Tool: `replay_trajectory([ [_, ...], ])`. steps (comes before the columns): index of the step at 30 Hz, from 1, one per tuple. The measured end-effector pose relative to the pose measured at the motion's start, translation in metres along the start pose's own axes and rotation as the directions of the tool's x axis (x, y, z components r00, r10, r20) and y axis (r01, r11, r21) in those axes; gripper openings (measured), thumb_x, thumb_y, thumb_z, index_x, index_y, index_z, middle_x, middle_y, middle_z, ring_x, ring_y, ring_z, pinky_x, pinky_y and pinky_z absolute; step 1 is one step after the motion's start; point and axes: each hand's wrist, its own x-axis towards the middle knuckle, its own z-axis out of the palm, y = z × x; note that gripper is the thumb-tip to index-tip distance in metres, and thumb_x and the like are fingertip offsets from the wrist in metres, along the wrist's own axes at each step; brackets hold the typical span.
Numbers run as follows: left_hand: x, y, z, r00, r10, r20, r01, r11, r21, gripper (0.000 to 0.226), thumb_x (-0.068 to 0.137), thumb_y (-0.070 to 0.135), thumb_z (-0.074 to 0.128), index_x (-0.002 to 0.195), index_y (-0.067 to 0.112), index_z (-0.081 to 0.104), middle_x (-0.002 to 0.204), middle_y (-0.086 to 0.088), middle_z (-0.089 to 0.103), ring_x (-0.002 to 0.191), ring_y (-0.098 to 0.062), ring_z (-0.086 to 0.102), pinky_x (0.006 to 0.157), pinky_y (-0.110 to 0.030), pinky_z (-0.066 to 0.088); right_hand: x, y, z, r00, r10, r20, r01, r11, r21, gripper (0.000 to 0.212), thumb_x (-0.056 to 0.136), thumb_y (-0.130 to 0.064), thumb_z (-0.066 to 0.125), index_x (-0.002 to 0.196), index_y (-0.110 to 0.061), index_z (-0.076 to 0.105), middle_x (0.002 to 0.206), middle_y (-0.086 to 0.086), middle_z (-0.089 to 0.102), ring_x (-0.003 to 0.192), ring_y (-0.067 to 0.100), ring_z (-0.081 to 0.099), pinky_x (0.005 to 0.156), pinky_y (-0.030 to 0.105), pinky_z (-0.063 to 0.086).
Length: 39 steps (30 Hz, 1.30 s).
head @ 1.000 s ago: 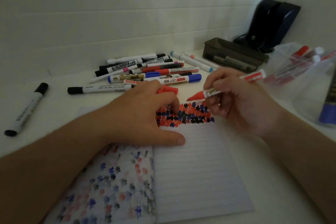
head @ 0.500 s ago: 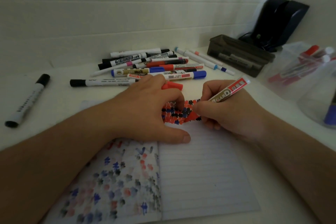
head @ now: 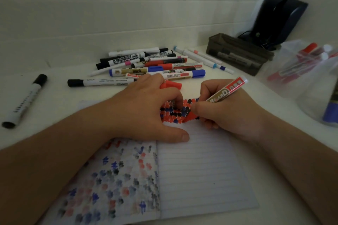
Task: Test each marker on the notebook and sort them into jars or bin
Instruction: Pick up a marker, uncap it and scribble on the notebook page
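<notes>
1. The right hand (head: 232,113) has its grip closed round a red marker (head: 226,91), the barrel slanting up and to the right and the tip down on the notebook (head: 201,175) among the red, blue and black test marks (head: 175,113).
2. The left hand (head: 146,109) rests on the notebook's upper part, thumb flat on the lined page, its fingers curled over a red cap (head: 172,85).
3. The notebook lies open on the white bench (head: 60,100); its left page shows faded blots of colour.
4. Beyond the hands lies a heap of markers (head: 150,65) with black, blue and red caps; a lone black-capped marker (head: 25,100) lies well apart at the left.
5. A white tiled wall (head: 128,5) backs the bench, meeting a second wall at the right corner, where a dark device (head: 279,20) stands.
6. A dark bin (head: 239,53) near that corner holds at least one marker.
7. Clear jars (head: 301,67) at the right edge hold red-capped markers, and the nearest shows a blue cap (head: 331,113).
</notes>
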Motion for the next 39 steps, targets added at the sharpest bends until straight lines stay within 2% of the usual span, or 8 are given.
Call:
replay_trajectory([
  [7,0.001,0.000,0.000,1.000,0.003,-0.011,-0.003,1.000,0.008,0.075,0.059,0.099,0.050,0.122,0.057,0.042,0.105,0.028,0.028,0.102,-0.007,0.031,0.086,-0.031,0.035,0.000,0.001,0.000,0.999,-0.008,-0.033,0.007,1.000,-0.017,0.026,0.088,-0.002,0.071,0.067,-0.009,0.056,0.055,0.005,0.063,0.046,0.014,0.057,0.043,0.021,0.044],
  [13,0.000,0.001,-0.001,1.000,-0.013,0.009,0.013,1.000,0.004,0.075,0.060,0.098,0.050,0.123,0.058,0.041,0.109,0.020,0.031,0.107,-0.007,0.032,0.090,-0.031,0.037,0.001,0.001,0.001,1.000,-0.007,-0.030,0.007,1.000,-0.001,0.025,0.088,-0.005,0.072,0.069,-0.009,0.057,0.057,0.006,0.065,0.047,0.015,0.058,0.045,0.022,0.048],
  [29,-0.002,0.001,0.000,1.000,-0.005,-0.014,0.005,1.000,0.014,0.076,0.062,0.099,0.045,0.126,0.059,0.038,0.112,0.019,0.034,0.109,-0.008,0.032,0.093,-0.033,0.038,0.004,0.005,-0.001,1.000,-0.010,-0.014,0.010,1.000,-0.006,0.024,0.088,-0.004,0.071,0.069,-0.008,0.056,0.058,0.008,0.064,0.046,0.016,0.057,0.044,0.023,0.044],
  [31,-0.004,0.002,0.001,0.998,0.009,-0.059,-0.012,0.999,-0.045,0.063,0.078,0.086,0.049,0.132,0.057,0.034,0.116,0.019,0.038,0.112,-0.007,0.034,0.096,-0.033,0.036,0.006,0.007,-0.003,1.000,0.008,-0.011,-0.006,0.994,0.105,0.028,0.086,-0.002,0.071,0.065,-0.012,0.055,0.056,0.010,0.059,0.045,0.016,0.051,0.042,0.025,0.040],
  [33,-0.004,0.001,0.002,0.992,0.008,-0.123,-0.035,0.976,-0.214,0.041,0.100,0.048,0.051,0.137,0.050,0.034,0.116,0.020,0.045,0.112,-0.001,0.041,0.094,-0.028,0.039,0.008,0.009,-0.009,1.000,0.005,0.004,-0.006,0.940,0.340,0.028,0.082,-0.001,0.072,0.065,-0.014,0.053,0.054,0.008,0.049,0.042,0.015,0.041,0.041,0.022,0.033],
  [35,-0.004,-0.001,0.001,0.983,-0.024,-0.182,-0.039,0.941,-0.336,0.040,0.106,0.019,0.044,0.135,0.044,0.032,0.115,0.022,0.054,0.110,0.007,0.051,0.086,-0.017,0.045,0.010,0.013,-0.018,0.997,-0.064,0.033,0.037,0.855,0.518,0.023,0.082,-0.002,0.074,0.073,-0.013,0.056,0.055,0.006,0.044,0.041,0.014,0.034,0.040,0.021,0.026],
  [37,-0.003,-0.003,0.000,0.976,-0.048,-0.213,-0.041,0.917,-0.398,0.037,0.107,0.016,0.043,0.131,0.040,0.030,0.114,0.023,0.063,0.106,0.016,0.055,0.080,-0.011,0.046,0.009,0.014,-0.026,0.989,-0.135,0.063,0.071,0.799,0.597,0.022,0.083,-0.007,0.081,0.080,-0.014,0.060,0.059,0.005,0.047,0.044,0.014,0.035,0.042,0.024,0.024],
  [39,-0.003,-0.005,-0.001,0.975,-0.056,-0.214,-0.050,0.888,-0.457,0.028,0.105,0.020,0.048,0.121,0.038,0.035,0.112,0.026,0.068,0.105,0.014,0.059,0.085,-0.015,0.048,0.009,0.015,-0.029,0.984,-0.161,0.072,0.079,0.767,0.636,0.020,0.079,-0.016,0.083,0.084,-0.014,0.063,0.064,0.004,0.052,0.050,0.014,0.040,0.044,0.024,0.028],
])
